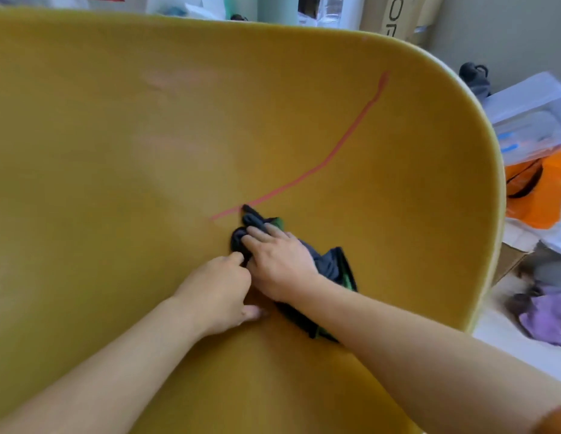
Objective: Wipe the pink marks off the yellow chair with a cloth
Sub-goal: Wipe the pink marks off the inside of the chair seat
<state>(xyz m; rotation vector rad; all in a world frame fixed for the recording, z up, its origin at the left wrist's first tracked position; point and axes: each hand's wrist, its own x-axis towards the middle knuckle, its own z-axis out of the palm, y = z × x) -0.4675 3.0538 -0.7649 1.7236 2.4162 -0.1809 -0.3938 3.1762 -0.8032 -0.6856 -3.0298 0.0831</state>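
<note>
Head view: looks down into a yellow chair [116, 183], both bare forearms reach in from the bottom edge.
Chair: curved shell fills most of the pic, back rim runs along the top & right.
Pink line [329, 158]: 1 long stroke, from near the mid seat up-right toward the rim; low end lies just left of the cloth tip.
Faint smears [160, 81]: pale pink patches on the upper left of the back, blurred.
Cloth [331, 264]: dark w/ green edging, flat on the seat centre, under the right hand; front end bunched, 1 tip touches the pink line.
Right hand [279, 261]: lies on top of the cloth, fingers [262, 233] fairly straight & close together, pressing down, pointing up-left.
Left hand [218, 286]: just beside the right, fingers curled, index tip against the bunched end of the cloth; thumb sticks out over the seat. Can't tell if it really grips the cloth.
Bkgd right: orange bag [542, 189], clear plastic box [536, 126] above it, purple rag [545, 317] on the floor.
Bkgd top: cardboard box [395, 14], other clutter too blurred to name.
</note>
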